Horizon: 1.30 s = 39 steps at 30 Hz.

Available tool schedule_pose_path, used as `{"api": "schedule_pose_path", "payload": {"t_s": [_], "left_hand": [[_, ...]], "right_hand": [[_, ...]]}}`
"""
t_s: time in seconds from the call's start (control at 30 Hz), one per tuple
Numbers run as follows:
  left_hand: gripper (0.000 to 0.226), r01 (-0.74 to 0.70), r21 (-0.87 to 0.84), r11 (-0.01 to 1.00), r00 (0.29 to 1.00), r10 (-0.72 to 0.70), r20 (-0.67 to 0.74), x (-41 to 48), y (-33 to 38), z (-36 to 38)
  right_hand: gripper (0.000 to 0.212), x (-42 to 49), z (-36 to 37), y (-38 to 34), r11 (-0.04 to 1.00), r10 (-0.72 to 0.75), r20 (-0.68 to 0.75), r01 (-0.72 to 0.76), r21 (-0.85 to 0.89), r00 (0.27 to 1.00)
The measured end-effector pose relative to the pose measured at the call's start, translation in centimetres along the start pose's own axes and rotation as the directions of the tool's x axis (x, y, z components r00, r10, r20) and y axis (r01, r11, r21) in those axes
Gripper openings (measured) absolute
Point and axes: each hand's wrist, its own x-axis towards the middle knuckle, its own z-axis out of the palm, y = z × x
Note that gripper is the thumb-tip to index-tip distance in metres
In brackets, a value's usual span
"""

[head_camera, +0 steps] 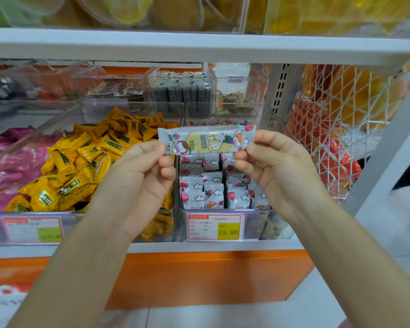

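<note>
Seen from the head camera, both forearms reach up and forward from the bottom corners and meet in front of a shop shelf. The left hand [137, 181] has its back to the camera, its fingers curled inward, and pinches the left end of a long snack packet [206, 139] between thumb and forefinger. The right hand [279, 169] mirrors it, with its fingers curled and thumb and forefinger pinching the right end. The packet is stretched level between the two hands, printed face toward the camera. It is held in the air above a clear bin [251, 223] of small white packets [213, 188] and touches none of them. A price tag [214, 227] is fixed on that bin's front wall. Just to the left, past a clear divider, lies a heap of yellow packets [81, 162], which the left wrist overlaps in the view, and pink packets [10, 166] lie further left. The white edge of the upper shelf [199, 48] runs across well above the hands, leaving open room over the packet. To the right a white wire basket [341, 114] stands close beside the right hand, with only a small gap between them. Behind the packet stand more clear boxes of dark wrapped sweets [182, 91]. Below the bins the orange base [199, 275] of the stand shows between the forearms.
</note>
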Motion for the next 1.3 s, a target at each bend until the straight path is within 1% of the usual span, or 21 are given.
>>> {"api": "schedule_pose_path", "payload": {"t_s": [0.07, 0.1, 0.13, 0.2, 0.27, 0.3, 0.37, 0.43, 0.47, 0.57, 0.67, 0.73, 0.87, 0.93, 1.1, 1.23, 1.3], "left_hand": [[0.019, -0.114, 0.192, 0.975, 0.993, 0.115, 0.009, -0.2, 0.1, -0.2], [0.019, -0.153, 0.252, 0.955, 0.988, 0.150, 0.031, -0.3, 0.2, -0.2], [0.019, -0.171, 0.280, 0.944, 0.985, 0.162, 0.056, -0.4, 0.3, -0.2], [0.015, -0.163, 0.281, 0.946, 0.986, 0.143, 0.091, -0.6, 0.4, 0.0], [0.007, -0.136, 0.228, 0.964, 0.989, 0.118, 0.093, -0.7, 0.4, 0.3], [0.010, -0.143, 0.233, 0.962, 0.988, 0.126, 0.087, -0.7, 0.4, 0.3], [0.015, -0.179, 0.332, 0.926, 0.984, 0.160, 0.083, -0.7, 0.3, 0.2], [0.012, -0.204, 0.431, 0.879, 0.979, 0.182, 0.091, -0.7, 0.1, 0.0], [0.014, -0.206, 0.469, 0.859, 0.979, 0.180, 0.099, -0.7, 0.1, -0.1], [0.023, -0.227, 0.573, 0.787, 0.974, 0.177, 0.143, -0.7, 0.2, -0.5], [0.031, -0.277, 0.645, 0.712, 0.961, 0.200, 0.192, -0.7, 0.4, -0.8], [0.035, -0.300, 0.656, 0.692, 0.954, 0.211, 0.214, -0.8, 0.5, -0.9], [0.034, -0.289, 0.593, 0.752, 0.956, 0.193, 0.221, -0.7, 0.6, -0.9], [0.032, -0.297, 0.582, 0.757, 0.954, 0.206, 0.219, -0.7, 0.5, -0.9], [0.032, -0.318, 0.526, 0.789, 0.947, 0.239, 0.213, -0.8, 0.5, -0.7], [0.029, -0.307, 0.455, 0.836, 0.947, 0.222, 0.231, -0.9, 0.7, -0.6], [0.029, -0.309, 0.472, 0.825, 0.948, 0.228, 0.222, -0.9, 0.7, -0.7]], "right_hand": [[0.020, -0.1, -0.1, 0.1, 0.996, -0.022, 0.029, 0.024, -0.081, 0.999], [0.021, -0.2, 0.0, 0.1, 0.993, -0.037, 0.050, 0.042, -0.114, 0.998], [0.022, -0.3, 0.0, 0.1, 0.987, -0.056, 0.071, 0.066, -0.143, 0.996], [0.025, -0.4, 0.1, 0.0, 0.977, -0.099, 0.093, 0.115, -0.179, 0.991], [0.027, -0.5, 0.1, 0.0, 0.978, -0.120, 0.100, 0.135, -0.161, 0.988], [0.026, -0.4, 0.0, -0.1, 0.982, -0.118, 0.105, 0.132, -0.135, 0.987], [0.020, -0.4, 0.0, -0.1, 0.990, -0.106, 0.125, 0.116, -0.079, 0.986], [0.013, -0.4, -0.1, -0.1, 0.984, -0.125, 0.118, 0.139, -0.110, 0.985], [0.013, -0.4, -0.1, 0.0, 0.977, -0.145, 0.109, 0.160, -0.140, 0.983], [0.024, -0.4, -0.2, 0.0, 0.961, -0.210, 0.128, 0.229, -0.157, 0.969], [0.041, -0.4, -0.3, -0.3, 0.960, -0.242, 0.177, 0.262, -0.096, 0.954], [0.047, -0.4, -0.3, -0.4, 0.967, -0.230, 0.198, 0.247, -0.063, 0.953], [0.050, -0.3, -0.4, -0.5, 0.980, -0.197, 0.199, 0.199, 0.011, 0.960], [0.049, -0.2, -0.5, -0.5, 0.982, -0.189, 0.192, 0.185, 0.038, 0.963], [0.035, 0.0, -0.8, -0.3, 0.987, -0.162, 0.131, 0.160, 0.030, 0.978], [0.032, 0.2, -0.9, 0.0, 0.990, -0.143, 0.097, 0.144, -0.002, 0.985], [0.031, 0.2, -0.9, 0.0, 0.986, -0.161, 0.105, 0.165, -0.032, 0.981]]}}
